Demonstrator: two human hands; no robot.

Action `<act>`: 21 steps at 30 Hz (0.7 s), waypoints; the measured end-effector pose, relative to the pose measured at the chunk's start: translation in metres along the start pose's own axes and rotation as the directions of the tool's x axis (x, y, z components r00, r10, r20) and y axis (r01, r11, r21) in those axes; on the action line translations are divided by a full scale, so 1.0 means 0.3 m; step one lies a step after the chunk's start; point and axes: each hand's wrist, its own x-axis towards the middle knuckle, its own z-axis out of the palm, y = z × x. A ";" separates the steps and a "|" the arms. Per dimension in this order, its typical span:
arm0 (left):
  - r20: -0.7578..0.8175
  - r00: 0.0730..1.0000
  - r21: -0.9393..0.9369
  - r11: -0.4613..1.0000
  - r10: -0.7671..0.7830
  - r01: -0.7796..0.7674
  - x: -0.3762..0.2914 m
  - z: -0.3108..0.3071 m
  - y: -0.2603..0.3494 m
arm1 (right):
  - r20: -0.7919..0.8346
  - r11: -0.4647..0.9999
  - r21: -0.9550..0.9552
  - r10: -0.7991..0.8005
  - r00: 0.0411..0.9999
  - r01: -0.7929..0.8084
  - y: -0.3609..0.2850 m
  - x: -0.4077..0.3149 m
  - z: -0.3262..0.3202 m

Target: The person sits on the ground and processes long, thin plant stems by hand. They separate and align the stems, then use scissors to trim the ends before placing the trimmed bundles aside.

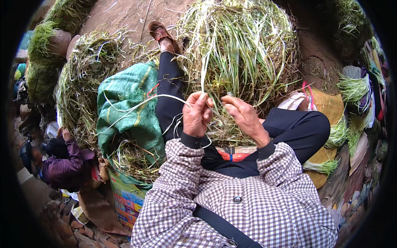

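My left hand (197,113) pinches a pale, flat plant strand (203,73) between thumb and fingertips, above my lap. Close on its right, my right hand (245,117) has its thumb and forefinger together near a small pale tip; whether it holds a strand is unclear. A long whitish strip (139,105) loops left from my left hand over my leg and a green woven sack. Beyond my hands lies a large heap of long green and straw-coloured stalks (245,46) with tangled brown roots at its near side.
The green woven sack (124,90) stands left of my outstretched leg, with plant scraps in its mouth. Another person (65,164) sits at far left beside a tall plant heap (83,80). Yellow sacking (328,105) with green bunches (355,88) nearby lies beyond my bent knee at right.
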 end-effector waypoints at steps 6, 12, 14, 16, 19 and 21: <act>0.080 0.995 0.034 0.997 0.061 -0.064 0.014 -0.011 0.024 | 0.221 0.685 0.640 0.271 0.937 -0.349 -0.019 -0.013 0.068; 0.109 0.988 0.030 0.993 0.113 -0.117 0.007 -0.038 0.060 | 0.251 0.640 0.616 0.395 0.884 -0.460 -0.018 -0.048 0.016; 0.086 0.993 0.077 0.993 0.082 -0.089 -0.002 -0.015 0.038 | 0.207 0.664 0.655 0.302 0.930 -0.361 -0.043 -0.037 0.049; 0.104 0.992 0.048 0.996 0.075 -0.080 -0.003 0.005 0.007 | 0.068 0.892 0.414 0.166 0.984 -0.179 -0.043 -0.024 0.091; -0.022 0.994 0.062 0.993 0.107 -0.105 0.003 -0.014 0.018 | 0.084 0.983 0.097 0.147 0.986 -0.155 -0.056 -0.042 0.080; -0.104 0.972 -0.039 0.976 0.210 -0.215 0.037 -0.068 0.101 | 0.105 0.981 -0.009 0.193 0.976 -0.193 -0.043 -0.101 0.053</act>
